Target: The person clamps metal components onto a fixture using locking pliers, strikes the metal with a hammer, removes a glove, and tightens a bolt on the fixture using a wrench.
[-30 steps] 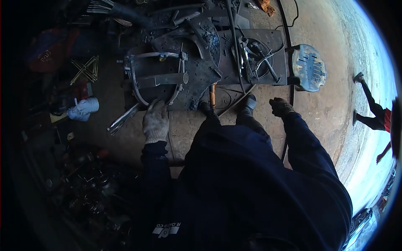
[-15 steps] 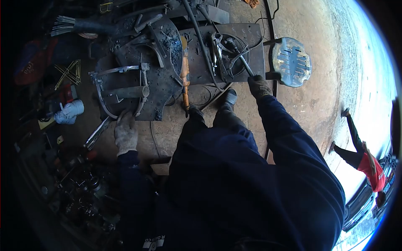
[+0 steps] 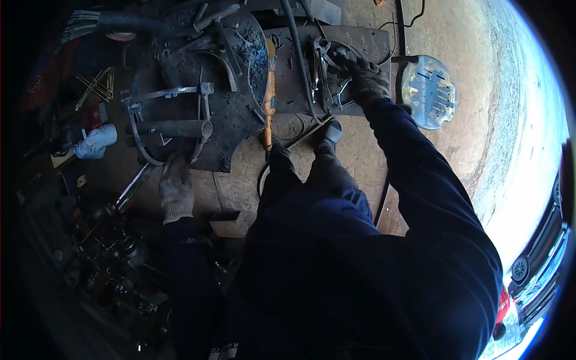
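Observation:
My left hand (image 3: 177, 187), in a pale work glove, lies open at the near edge of the dark metal worktable (image 3: 237, 129). Its fingertips are beside a curved metal frame (image 3: 141, 141) with a pipe piece (image 3: 174, 129) across it. My right hand (image 3: 369, 83), in a darker glove, reaches over the right part of the table. Its fingers curl down on a dark item beside a coiled cable; what they grip is hidden. Locking pliers (image 3: 320, 60) lie just left of that hand. The rod-handled tool, seemingly a hammer, is largely covered by my right hand.
An orange-handled tool (image 3: 269, 96) stands between table parts. A slotted metal seat (image 3: 429, 93) is at the right. Welding rods (image 3: 81, 25) stick out at upper left; a white cloth bundle (image 3: 96, 142) lies below. Parked vehicles (image 3: 534, 246) and a person's red shirt (image 3: 503, 305) appear at right.
My right hand has left the end of the rod handle and moved forward over the coil and tools. My left hand stays at the table edge. The person in red is now mostly hidden.

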A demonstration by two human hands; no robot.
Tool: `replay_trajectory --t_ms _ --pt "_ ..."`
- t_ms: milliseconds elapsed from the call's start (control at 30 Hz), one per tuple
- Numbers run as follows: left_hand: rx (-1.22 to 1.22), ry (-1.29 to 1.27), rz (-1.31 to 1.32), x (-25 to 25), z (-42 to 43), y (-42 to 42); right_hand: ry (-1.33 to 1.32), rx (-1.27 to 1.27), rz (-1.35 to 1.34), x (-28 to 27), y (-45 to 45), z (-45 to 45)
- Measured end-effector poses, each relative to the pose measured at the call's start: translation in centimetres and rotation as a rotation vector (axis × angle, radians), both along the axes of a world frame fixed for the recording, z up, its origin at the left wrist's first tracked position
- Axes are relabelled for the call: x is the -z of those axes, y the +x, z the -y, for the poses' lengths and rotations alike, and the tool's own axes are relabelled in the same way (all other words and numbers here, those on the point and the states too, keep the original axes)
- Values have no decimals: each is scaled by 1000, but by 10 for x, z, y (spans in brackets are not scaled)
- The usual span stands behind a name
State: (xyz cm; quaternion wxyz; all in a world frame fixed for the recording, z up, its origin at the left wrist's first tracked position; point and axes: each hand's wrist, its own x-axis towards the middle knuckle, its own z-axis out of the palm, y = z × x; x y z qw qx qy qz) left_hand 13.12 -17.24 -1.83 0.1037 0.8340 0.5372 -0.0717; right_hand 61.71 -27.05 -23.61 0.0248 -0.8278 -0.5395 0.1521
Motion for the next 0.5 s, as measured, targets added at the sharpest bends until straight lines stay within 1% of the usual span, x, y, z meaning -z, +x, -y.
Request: replay_trajectory --t_ms 67,100,133,200,233,267,333,467,500 --pt "-17 3 19 1 2 1 -15 -92 -180 -6 -1 -19" --pt "-26 5 16 2 2 0 84 -100 -159 -2 -5 -24" --pt "-17 12 7 4 2 -1 83 -108 -163 1 -9 -28" --pt "-9 23 -4 3 2 0 -66 -242 -159 -2 -23 -44" --pt "-18 14 19 2 3 0 -159 -207 -246 -2 -32 -54" --pt "-25 3 42 1 4 2 -157 -206 -250 3 -41 -60" --pt "-37 -15 26 -4 6 9 -370 -149 -420 20 -58 -65" --pt "-27 -27 30 3 5 -3 -467 -67 -439 29 -79 -67" --pt "-27 -31 27 2 5 -1 -478 -52 -429 17 -77 -67"
